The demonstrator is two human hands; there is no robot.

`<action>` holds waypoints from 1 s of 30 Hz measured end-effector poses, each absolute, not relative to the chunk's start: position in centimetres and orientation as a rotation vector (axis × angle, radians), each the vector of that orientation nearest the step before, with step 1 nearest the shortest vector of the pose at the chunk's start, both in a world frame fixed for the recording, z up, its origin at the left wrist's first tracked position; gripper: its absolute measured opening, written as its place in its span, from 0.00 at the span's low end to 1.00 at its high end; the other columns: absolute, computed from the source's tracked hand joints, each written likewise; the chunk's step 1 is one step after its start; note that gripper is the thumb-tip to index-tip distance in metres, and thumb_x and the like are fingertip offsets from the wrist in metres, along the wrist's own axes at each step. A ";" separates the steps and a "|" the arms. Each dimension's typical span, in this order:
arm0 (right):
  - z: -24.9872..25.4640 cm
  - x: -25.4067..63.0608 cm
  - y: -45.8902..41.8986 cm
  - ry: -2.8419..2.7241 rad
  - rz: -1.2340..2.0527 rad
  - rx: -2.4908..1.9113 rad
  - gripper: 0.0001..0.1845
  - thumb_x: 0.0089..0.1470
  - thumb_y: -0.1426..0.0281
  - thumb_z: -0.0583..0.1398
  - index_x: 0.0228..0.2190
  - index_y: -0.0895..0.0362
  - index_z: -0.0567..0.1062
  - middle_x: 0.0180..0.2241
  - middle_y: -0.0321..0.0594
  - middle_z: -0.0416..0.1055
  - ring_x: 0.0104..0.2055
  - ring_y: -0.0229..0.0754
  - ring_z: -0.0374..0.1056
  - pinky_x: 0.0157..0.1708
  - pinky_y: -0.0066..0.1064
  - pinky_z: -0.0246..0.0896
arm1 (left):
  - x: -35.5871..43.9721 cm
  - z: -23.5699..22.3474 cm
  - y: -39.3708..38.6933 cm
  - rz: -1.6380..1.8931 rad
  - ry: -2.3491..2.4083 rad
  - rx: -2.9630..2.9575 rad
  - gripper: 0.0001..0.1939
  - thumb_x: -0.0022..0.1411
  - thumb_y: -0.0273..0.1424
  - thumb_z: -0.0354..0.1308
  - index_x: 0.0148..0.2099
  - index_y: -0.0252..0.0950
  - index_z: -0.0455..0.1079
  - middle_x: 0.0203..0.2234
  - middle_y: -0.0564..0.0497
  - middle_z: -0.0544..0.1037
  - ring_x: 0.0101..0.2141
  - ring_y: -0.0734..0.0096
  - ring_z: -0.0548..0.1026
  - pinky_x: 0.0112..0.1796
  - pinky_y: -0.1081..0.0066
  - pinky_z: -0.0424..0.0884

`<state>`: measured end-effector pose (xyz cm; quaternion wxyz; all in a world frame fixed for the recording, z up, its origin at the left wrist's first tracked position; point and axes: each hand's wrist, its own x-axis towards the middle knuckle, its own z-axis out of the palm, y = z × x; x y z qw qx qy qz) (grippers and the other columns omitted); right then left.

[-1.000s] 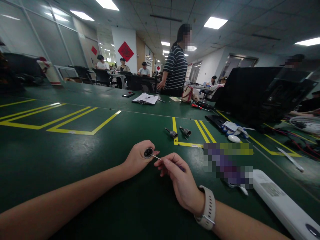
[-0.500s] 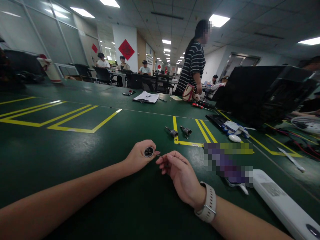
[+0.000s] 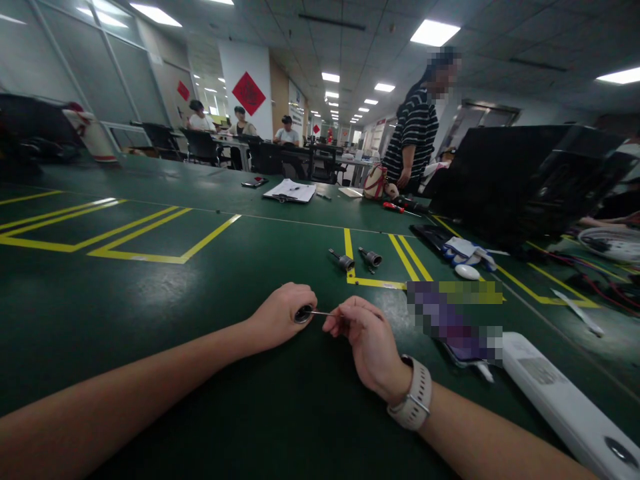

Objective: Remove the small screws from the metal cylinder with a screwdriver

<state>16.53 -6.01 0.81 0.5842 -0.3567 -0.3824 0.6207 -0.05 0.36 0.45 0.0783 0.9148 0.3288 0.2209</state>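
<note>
My left hand (image 3: 280, 317) is closed around a cup-shaped hole saw (image 3: 303, 314), its round open mouth turned toward me. Pinched in the fingers of my right hand (image 3: 367, 343) is a thin metal rod (image 3: 324, 313). The rod points left and its far end reaches the rim of the hole saw; whether it enters a hole there I cannot tell. Beyond my hands, two more hole saws lie on the green table: one hole saw (image 3: 345, 261) on the left, another hole saw (image 3: 373, 258) on the right, both with their shanks pointing away.
To the right lie a phone (image 3: 450, 327), partly blurred out, a long white device (image 3: 560, 393), gloves (image 3: 467, 252) and a white oval object (image 3: 467, 272). Farther off are a clipboard (image 3: 290, 191), a red screwdriver (image 3: 395, 208) and a large black case (image 3: 515, 183). A person (image 3: 413, 137) stands behind the table.
The hole saw's mouth has turned more downward in my left hand. My right hand has shifted slightly right with the rod, now more level. The standing person has moved right.
</note>
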 end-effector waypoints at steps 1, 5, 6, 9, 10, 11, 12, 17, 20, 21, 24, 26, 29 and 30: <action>0.8 16.6 -6.0 -0.885 1.443 -0.830 0.07 0.45 0.72 0.57 0.18 0.58 0.70 0.19 0.38 0.72 0.24 0.38 0.64 0.28 0.31 0.55 | 0.0 0.5 0.3 0.650 0.985 2.743 0.04 0.54 0.23 0.54 0.28 0.35 0.64 0.24 0.55 0.68 0.26 0.73 0.66 0.31 0.71 0.61; 0.8 16.6 -5.9 -0.868 1.433 -0.837 0.06 0.43 0.72 0.57 0.18 0.58 0.70 0.18 0.37 0.71 0.23 0.38 0.64 0.27 0.31 0.54 | 0.1 0.7 0.2 0.616 0.969 2.767 0.04 0.53 0.22 0.54 0.28 0.34 0.64 0.24 0.54 0.69 0.27 0.72 0.66 0.31 0.71 0.61; 0.9 16.5 -5.9 -0.876 1.438 -0.848 0.06 0.43 0.72 0.57 0.18 0.58 0.70 0.18 0.37 0.71 0.24 0.38 0.64 0.28 0.31 0.55 | 0.1 0.7 0.2 0.608 0.959 2.775 0.04 0.53 0.22 0.53 0.28 0.34 0.64 0.23 0.54 0.69 0.27 0.72 0.66 0.31 0.71 0.61; 1.0 16.5 -6.0 -0.916 1.453 -0.870 0.06 0.44 0.73 0.57 0.18 0.58 0.70 0.19 0.37 0.72 0.24 0.38 0.64 0.29 0.31 0.55 | 0.1 0.8 0.2 0.580 0.940 2.791 0.05 0.53 0.22 0.53 0.27 0.35 0.64 0.23 0.54 0.69 0.27 0.72 0.67 0.31 0.71 0.61; 1.0 16.5 -6.0 -0.920 1.456 -0.872 0.06 0.44 0.73 0.57 0.18 0.58 0.70 0.19 0.37 0.72 0.24 0.38 0.64 0.29 0.31 0.55 | 0.2 0.8 0.2 0.574 0.940 2.792 0.05 0.53 0.22 0.53 0.27 0.35 0.64 0.23 0.54 0.69 0.27 0.72 0.67 0.31 0.71 0.61; 1.1 16.5 -6.0 -0.916 1.454 -0.869 0.06 0.44 0.73 0.57 0.18 0.58 0.70 0.19 0.37 0.72 0.24 0.38 0.64 0.29 0.31 0.55 | 0.2 0.7 0.3 0.571 0.942 2.792 0.04 0.53 0.22 0.53 0.28 0.35 0.64 0.23 0.54 0.69 0.27 0.72 0.67 0.31 0.71 0.61; 1.1 16.5 -6.0 -0.906 1.457 -0.869 0.06 0.44 0.72 0.57 0.18 0.58 0.70 0.19 0.37 0.72 0.24 0.38 0.64 0.29 0.31 0.55 | 0.2 0.7 0.3 0.570 0.944 2.790 0.04 0.53 0.22 0.53 0.28 0.35 0.64 0.23 0.54 0.69 0.27 0.71 0.67 0.31 0.70 0.61; 1.1 16.7 -6.0 -0.872 1.463 -0.860 0.05 0.43 0.73 0.57 0.19 0.58 0.70 0.19 0.37 0.71 0.24 0.38 0.64 0.28 0.31 0.55 | 0.2 0.7 0.3 0.571 0.930 2.780 0.05 0.53 0.22 0.52 0.28 0.35 0.64 0.23 0.54 0.69 0.27 0.72 0.67 0.32 0.70 0.61; 1.0 16.7 -6.0 -0.872 1.452 -0.856 0.06 0.43 0.73 0.56 0.18 0.58 0.70 0.18 0.37 0.71 0.23 0.38 0.63 0.27 0.30 0.54 | 0.1 0.8 0.2 0.562 0.917 2.781 0.05 0.53 0.22 0.52 0.28 0.35 0.64 0.24 0.54 0.69 0.27 0.71 0.67 0.32 0.70 0.61; 0.9 16.7 -6.0 -0.872 1.443 -0.855 0.07 0.44 0.73 0.56 0.18 0.58 0.70 0.18 0.37 0.70 0.23 0.37 0.63 0.27 0.30 0.54 | 0.2 0.8 0.2 0.551 0.908 2.788 0.05 0.54 0.22 0.51 0.28 0.35 0.64 0.24 0.54 0.69 0.27 0.72 0.67 0.32 0.70 0.61; 0.9 16.6 -6.0 -0.877 1.428 -0.860 0.07 0.44 0.73 0.56 0.17 0.58 0.70 0.17 0.37 0.70 0.22 0.37 0.63 0.26 0.30 0.53 | 0.2 0.9 0.1 0.518 0.876 2.817 0.07 0.55 0.21 0.51 0.26 0.35 0.63 0.23 0.54 0.68 0.26 0.72 0.66 0.31 0.70 0.61; 1.0 16.6 -6.0 -0.888 1.432 -0.860 0.07 0.43 0.73 0.56 0.17 0.58 0.70 0.17 0.37 0.70 0.22 0.38 0.63 0.26 0.30 0.54 | 0.3 1.0 0.1 0.510 0.870 2.827 0.08 0.55 0.21 0.51 0.25 0.35 0.62 0.22 0.54 0.67 0.26 0.72 0.66 0.31 0.71 0.60; 0.9 16.7 -5.9 -0.897 1.431 -0.851 0.06 0.43 0.73 0.57 0.17 0.58 0.70 0.17 0.36 0.70 0.22 0.37 0.63 0.26 0.30 0.54 | 0.3 1.1 0.1 0.497 0.866 2.839 0.07 0.54 0.21 0.51 0.26 0.34 0.62 0.22 0.54 0.68 0.26 0.72 0.66 0.31 0.71 0.60; 0.9 16.7 -5.9 -0.894 1.426 -0.848 0.07 0.43 0.73 0.56 0.17 0.58 0.69 0.17 0.36 0.70 0.22 0.37 0.62 0.26 0.30 0.54 | 0.3 1.1 0.1 0.489 0.864 2.845 0.07 0.54 0.20 0.51 0.26 0.34 0.63 0.22 0.54 0.68 0.26 0.71 0.67 0.31 0.71 0.60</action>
